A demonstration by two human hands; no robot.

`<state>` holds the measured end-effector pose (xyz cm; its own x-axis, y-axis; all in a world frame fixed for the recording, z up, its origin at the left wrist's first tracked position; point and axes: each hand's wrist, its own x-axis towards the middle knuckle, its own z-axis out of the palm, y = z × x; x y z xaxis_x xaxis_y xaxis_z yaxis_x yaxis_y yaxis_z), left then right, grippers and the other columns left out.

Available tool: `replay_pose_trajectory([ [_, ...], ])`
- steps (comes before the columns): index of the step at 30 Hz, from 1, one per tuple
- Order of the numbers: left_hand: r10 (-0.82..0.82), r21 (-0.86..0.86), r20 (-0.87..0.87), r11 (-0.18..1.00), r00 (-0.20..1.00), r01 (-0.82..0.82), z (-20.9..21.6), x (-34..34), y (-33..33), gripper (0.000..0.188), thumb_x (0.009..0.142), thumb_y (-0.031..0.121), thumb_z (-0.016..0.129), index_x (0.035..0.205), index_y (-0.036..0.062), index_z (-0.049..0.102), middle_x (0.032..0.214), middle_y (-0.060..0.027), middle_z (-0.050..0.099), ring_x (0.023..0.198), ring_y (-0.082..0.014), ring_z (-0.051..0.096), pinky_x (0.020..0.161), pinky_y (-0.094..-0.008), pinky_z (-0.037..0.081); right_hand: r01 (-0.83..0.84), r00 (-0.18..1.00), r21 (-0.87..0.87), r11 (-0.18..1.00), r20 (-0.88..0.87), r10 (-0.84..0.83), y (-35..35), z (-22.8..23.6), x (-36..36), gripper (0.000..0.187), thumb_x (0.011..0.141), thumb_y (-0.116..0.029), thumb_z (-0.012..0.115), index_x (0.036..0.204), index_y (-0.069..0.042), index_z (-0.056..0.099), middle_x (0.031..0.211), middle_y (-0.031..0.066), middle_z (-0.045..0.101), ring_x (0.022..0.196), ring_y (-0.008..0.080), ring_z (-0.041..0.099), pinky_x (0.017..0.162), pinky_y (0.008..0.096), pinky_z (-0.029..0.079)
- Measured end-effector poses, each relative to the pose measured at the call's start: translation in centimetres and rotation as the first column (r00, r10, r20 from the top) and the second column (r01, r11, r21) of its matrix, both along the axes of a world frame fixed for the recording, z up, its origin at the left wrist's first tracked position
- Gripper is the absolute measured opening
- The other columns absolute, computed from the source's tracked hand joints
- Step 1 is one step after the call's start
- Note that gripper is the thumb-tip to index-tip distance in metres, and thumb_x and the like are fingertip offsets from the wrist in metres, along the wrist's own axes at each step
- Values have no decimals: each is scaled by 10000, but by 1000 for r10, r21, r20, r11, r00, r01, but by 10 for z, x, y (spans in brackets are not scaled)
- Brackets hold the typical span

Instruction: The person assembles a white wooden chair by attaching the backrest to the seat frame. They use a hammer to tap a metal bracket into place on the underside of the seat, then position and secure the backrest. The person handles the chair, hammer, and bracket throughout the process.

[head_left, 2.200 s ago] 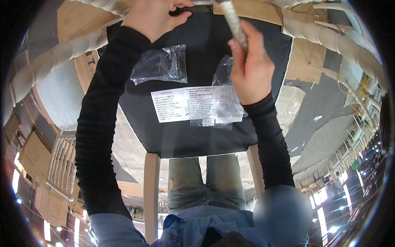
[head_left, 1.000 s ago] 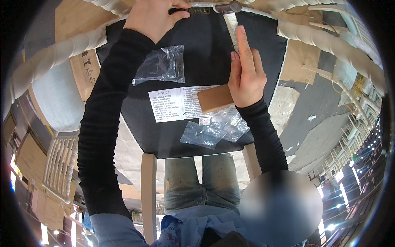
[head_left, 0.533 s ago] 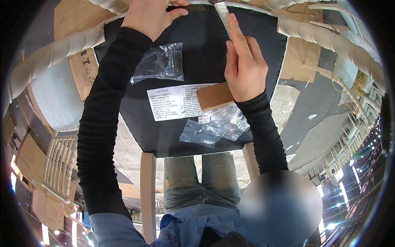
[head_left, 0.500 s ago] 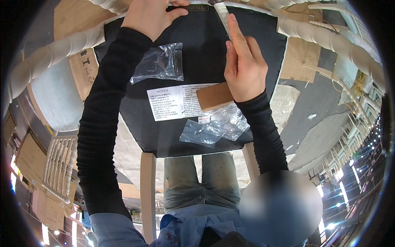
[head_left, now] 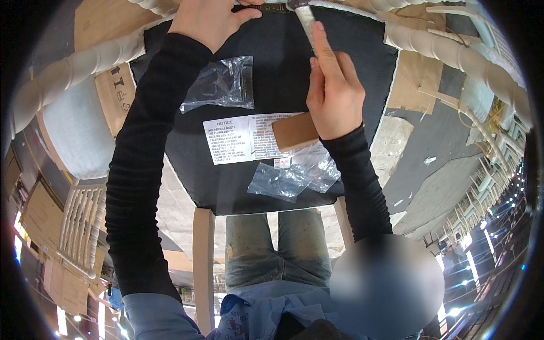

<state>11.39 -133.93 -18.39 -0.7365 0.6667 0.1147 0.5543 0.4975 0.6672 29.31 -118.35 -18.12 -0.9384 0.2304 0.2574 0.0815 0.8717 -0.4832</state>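
Seat [head_left: 272, 79], black, upturned above knees; clear bags [head_left: 292, 175] and label [head_left: 243, 139] nearer. Right hand [head_left: 334, 96] farther up, fingers pressed together along pale rod [head_left: 306, 22]. Left hand [head_left: 207, 20] farthest, gripping far edge.

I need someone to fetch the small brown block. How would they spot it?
Find the black chair underside with its white label. The brown block lies on that label's right end, beside the right hand; opaque and flat, unlike the clear bags.
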Motion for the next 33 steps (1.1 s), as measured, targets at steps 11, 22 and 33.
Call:
replay_pose_trajectory([
  [11,14,49,10,999,1000,-15,-1,-1,-2,204,742,163,810,906,53,761,895,-126,696,805,-285,677,747,-341,542,60,998,-145,988,-1,-61,6,2,1,444,961,-50,596,1398,-60,519,1166,192,665,961,323,689,805,319,539],
  [22,131,189,-13,974,991,-127,-21,15,-11,201,736,150,836,924,100,784,942,-91,704,903,-246,676,830,-337,529,-15,982,-57,998,-187,4,3,15,-1,539,933,1,625,1438,-162,532,801,94,606,646,230,558,605,301,491],
  [33,157,165,37,973,987,-161,-22,15,-15,196,729,154,836,912,104,786,935,-76,703,914,-248,669,851,-336,524,-30,933,47,998,-357,45,-5,12,3,535,901,3,666,1415,-36,522,1192,137,686,772,213,609,658,294,514],
])
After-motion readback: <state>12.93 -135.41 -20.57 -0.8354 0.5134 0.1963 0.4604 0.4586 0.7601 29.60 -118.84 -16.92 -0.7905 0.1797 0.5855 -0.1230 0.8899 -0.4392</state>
